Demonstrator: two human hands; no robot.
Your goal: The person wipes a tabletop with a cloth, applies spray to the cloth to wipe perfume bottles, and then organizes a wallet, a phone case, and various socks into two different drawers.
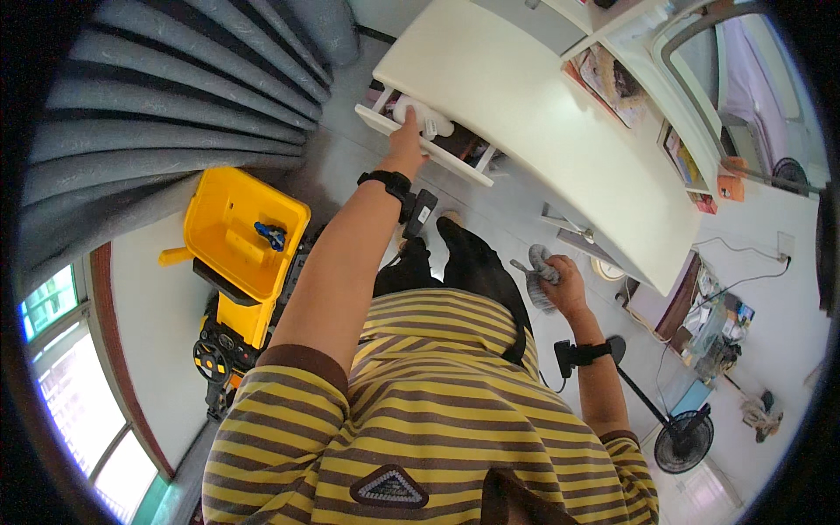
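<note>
My left hand (405, 147) reaches forward to a pulled-out white drawer (459, 164) and is closed on its front panel, one finger lying over the top edge. Right beside that finger, inside the drawer, lies a white bottle (426, 117). Darker items in the drawer are too small to name. Out to the right, my right hand (564, 284) is closed around a bunched grey-and-white striped cloth (541, 293). Part of the cloth hangs below the fingers, and a short end sticks out to the left.
The drawer belongs to a white curved desk (525, 96). A yellow ride-on toy truck (247, 210) with a blue toy (271, 234) in its bucket stands left, near grey curtains (175, 114). A black fan (684, 442) stands at the lower right. Shelves (647, 114) rise beyond the desk.
</note>
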